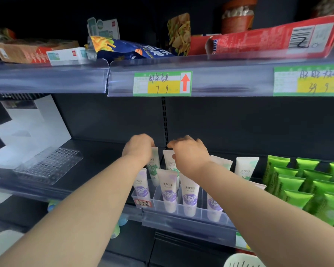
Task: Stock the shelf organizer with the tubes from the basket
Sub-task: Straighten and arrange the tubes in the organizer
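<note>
A clear plastic shelf organizer (162, 206) sits on the middle shelf, holding several upright white tubes. Purple-labelled tubes (169, 191) fill its front row and green-labelled tubes (244, 168) stand behind. My left hand (138, 149) grips the top of a green-labelled tube (154, 167) in the back row. My right hand (189, 151) pinches the top of the neighbouring green-labelled tube (170, 160). The rim of a white basket (243, 261) shows at the bottom edge.
Green pouches (305, 185) are packed to the right of the organizer. An empty clear perforated tray (48, 164) and white card lie on the shelf's left. The upper shelf edge (162, 83) carries price tags, with snack packs above it.
</note>
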{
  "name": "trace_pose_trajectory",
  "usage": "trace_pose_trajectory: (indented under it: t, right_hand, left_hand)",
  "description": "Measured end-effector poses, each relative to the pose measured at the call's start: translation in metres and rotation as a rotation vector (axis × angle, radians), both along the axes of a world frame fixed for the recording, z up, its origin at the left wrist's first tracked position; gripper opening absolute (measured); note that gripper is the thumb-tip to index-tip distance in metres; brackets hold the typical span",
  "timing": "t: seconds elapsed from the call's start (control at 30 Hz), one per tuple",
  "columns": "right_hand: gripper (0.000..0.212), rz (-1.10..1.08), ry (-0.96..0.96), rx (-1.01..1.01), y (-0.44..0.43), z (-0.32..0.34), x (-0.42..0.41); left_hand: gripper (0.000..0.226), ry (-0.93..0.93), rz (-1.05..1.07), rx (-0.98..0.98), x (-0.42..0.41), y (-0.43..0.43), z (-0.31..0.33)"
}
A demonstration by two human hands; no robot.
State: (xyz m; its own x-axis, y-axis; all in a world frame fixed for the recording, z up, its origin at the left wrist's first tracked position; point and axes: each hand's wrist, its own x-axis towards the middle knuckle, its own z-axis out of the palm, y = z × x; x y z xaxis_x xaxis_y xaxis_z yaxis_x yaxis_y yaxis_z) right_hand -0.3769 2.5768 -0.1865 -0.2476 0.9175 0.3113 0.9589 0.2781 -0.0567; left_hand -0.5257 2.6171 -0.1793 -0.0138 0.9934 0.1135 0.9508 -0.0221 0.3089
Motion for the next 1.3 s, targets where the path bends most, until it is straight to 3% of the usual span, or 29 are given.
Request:
trace_pose_trajectory:
  t: [0.17,0.33,0.67,0.87,1.03,1.3]
  right_hand:
    - [0.025,-0.089,-0.062,0.031,0.003,-0.003,-0.006]
    - [0.024,-0.125,-0.051,-0.003,0.012,0.001,-0.007]
    - [0.024,-0.161,0.003,-0.048,-0.014,0.02,0.049]
    - [0.023,-0.226,-0.034,-0.147,-0.03,0.019,0.087]
    - [0.026,-0.251,-0.074,-0.167,-0.029,0.012,0.099]
    - [0.025,-0.255,-0.078,-0.053,-0.023,0.004,0.101]
  left_hand:
    - [0.041,-0.027,-0.046,0.041,0.0,-0.002,0.001]
    - [0.049,-0.072,-0.08,0.073,0.001,-0.002,0.003]
    - [0.031,-0.085,-0.289,0.062,0.041,-0.017,0.022]
    - [0.036,0.039,-0.358,-0.02,0.08,-0.026,0.024]
    - [0.026,0.246,-0.331,-0.065,0.096,-0.023,0.02]
    - [0.011,0.225,-0.312,-0.002,0.1,-0.017,0.011]
